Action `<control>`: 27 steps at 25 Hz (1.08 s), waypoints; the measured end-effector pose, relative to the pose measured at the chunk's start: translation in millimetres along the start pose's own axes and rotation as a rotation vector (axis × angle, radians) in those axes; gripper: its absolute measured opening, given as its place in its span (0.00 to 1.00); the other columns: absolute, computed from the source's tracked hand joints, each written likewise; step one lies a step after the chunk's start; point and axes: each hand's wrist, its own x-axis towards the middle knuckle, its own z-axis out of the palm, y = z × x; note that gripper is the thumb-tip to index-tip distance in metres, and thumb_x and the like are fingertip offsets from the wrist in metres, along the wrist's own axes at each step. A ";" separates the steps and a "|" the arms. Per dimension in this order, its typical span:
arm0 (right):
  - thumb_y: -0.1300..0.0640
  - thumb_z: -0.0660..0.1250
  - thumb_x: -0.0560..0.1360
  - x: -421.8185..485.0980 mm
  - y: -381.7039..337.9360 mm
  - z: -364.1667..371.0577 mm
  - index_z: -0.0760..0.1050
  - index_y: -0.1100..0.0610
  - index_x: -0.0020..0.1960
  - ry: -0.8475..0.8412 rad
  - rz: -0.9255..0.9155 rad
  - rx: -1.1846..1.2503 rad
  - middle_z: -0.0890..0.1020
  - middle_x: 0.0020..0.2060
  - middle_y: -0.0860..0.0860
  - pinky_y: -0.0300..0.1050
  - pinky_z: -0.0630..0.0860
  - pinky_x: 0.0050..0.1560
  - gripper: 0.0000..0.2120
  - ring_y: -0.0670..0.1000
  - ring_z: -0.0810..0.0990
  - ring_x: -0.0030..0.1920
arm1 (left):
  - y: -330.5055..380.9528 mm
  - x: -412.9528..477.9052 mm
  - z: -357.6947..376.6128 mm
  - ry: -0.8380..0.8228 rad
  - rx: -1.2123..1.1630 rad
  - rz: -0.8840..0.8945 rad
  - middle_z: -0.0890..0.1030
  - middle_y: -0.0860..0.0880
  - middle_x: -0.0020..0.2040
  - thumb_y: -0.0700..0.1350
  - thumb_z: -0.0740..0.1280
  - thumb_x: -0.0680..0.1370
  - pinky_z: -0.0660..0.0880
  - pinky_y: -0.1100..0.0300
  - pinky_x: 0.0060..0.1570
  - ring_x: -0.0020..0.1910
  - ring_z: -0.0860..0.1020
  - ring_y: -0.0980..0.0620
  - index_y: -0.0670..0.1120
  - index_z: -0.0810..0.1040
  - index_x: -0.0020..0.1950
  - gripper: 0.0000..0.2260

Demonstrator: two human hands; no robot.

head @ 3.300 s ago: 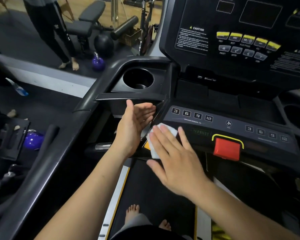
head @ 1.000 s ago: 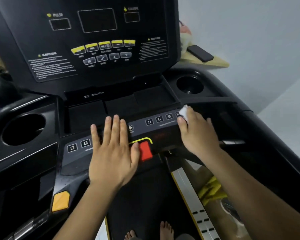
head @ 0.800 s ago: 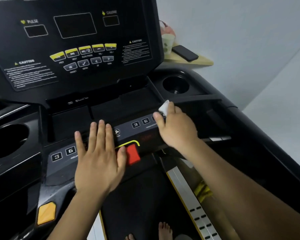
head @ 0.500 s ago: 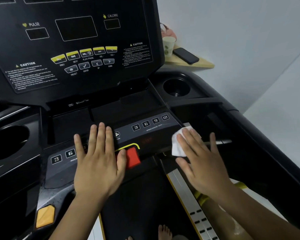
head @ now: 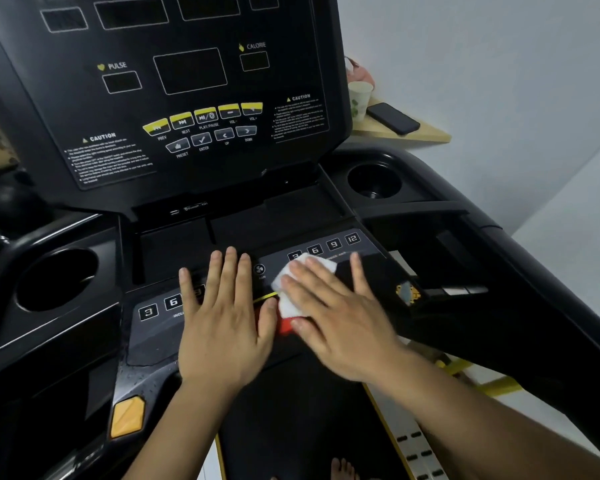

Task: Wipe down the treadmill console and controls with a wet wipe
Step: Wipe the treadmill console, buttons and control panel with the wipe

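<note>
The black treadmill console (head: 187, 81) fills the upper left, with yellow and grey buttons (head: 205, 128) at its middle. Below it runs the grey control strip (head: 333, 244) with numbered keys. My right hand (head: 340, 320) lies flat on the strip and presses a white wet wipe (head: 293, 289) against it, over the red stop button (head: 284, 326), which is mostly hidden. My left hand (head: 224, 327) rests flat beside it, fingers spread, on the strip's left half, holding nothing.
Cup holders sit at the left (head: 56, 278) and right (head: 374, 180) of the console. An orange pad (head: 127, 415) marks the left handle. A wooden shelf (head: 406, 135) behind holds a paper cup (head: 359, 100) and a phone (head: 394, 117). The belt (head: 302, 420) lies below.
My right hand has slid the wipe left along the control strip, from its right end to the red stop button. My left hand has stayed flat on the strip.
</note>
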 end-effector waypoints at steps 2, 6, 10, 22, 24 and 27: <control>0.40 0.47 0.81 -5.3 36.9 -0.1 0.53 0.49 0.78 0.001 0.104 -0.071 0.56 0.78 0.46 0.70 0.45 0.73 0.28 0.46 0.47 0.78 | -0.3 1.3 -0.8 0.000 0.003 -0.003 0.61 0.42 0.78 0.60 0.47 0.82 0.47 0.36 0.76 0.79 0.55 0.45 0.41 0.61 0.78 0.31; 0.41 0.46 0.80 -23.7 56.2 1.2 0.56 0.52 0.78 0.050 0.347 0.018 0.56 0.77 0.49 0.67 0.46 0.74 0.29 0.48 0.48 0.78 | -0.6 0.1 -1.4 -0.022 0.009 -0.006 0.60 0.42 0.79 0.61 0.45 0.82 0.46 0.36 0.76 0.80 0.53 0.45 0.43 0.62 0.78 0.31; 0.41 0.49 0.79 -64.7 50.4 9.9 0.57 0.52 0.77 0.055 0.308 0.030 0.58 0.77 0.49 0.69 0.50 0.73 0.29 0.49 0.53 0.77 | -1.0 0.6 -2.3 -0.009 -0.001 -0.005 0.60 0.42 0.79 0.61 0.45 0.82 0.46 0.35 0.75 0.80 0.54 0.45 0.43 0.63 0.77 0.31; 0.49 0.53 0.80 -43.6 50.1 17.1 0.61 0.54 0.76 0.154 0.280 0.030 0.61 0.76 0.51 0.62 0.48 0.76 0.26 0.52 0.53 0.78 | -1.6 0.7 0.1 0.029 -0.021 -0.005 0.62 0.41 0.78 0.60 0.47 0.82 0.45 0.35 0.75 0.79 0.55 0.44 0.42 0.65 0.76 0.30; 0.51 0.56 0.78 -72.7 70.9 22.5 0.61 0.53 0.76 0.165 0.223 0.002 0.60 0.76 0.49 0.66 0.52 0.74 0.27 0.50 0.56 0.77 | 0.5 2.8 -2.4 0.060 -0.080 0.011 0.62 0.42 0.78 0.60 0.48 0.82 0.44 0.34 0.75 0.79 0.55 0.45 0.43 0.65 0.76 0.30; 0.43 0.55 0.77 -79.3 88.2 14.7 0.62 0.54 0.75 0.142 0.323 0.047 0.61 0.76 0.50 0.61 0.47 0.76 0.30 0.48 0.57 0.75 | -3.3 -7.7 -12.9 0.183 -0.343 0.014 0.64 0.45 0.78 0.55 0.54 0.81 0.42 0.35 0.75 0.79 0.57 0.48 0.44 0.68 0.74 0.25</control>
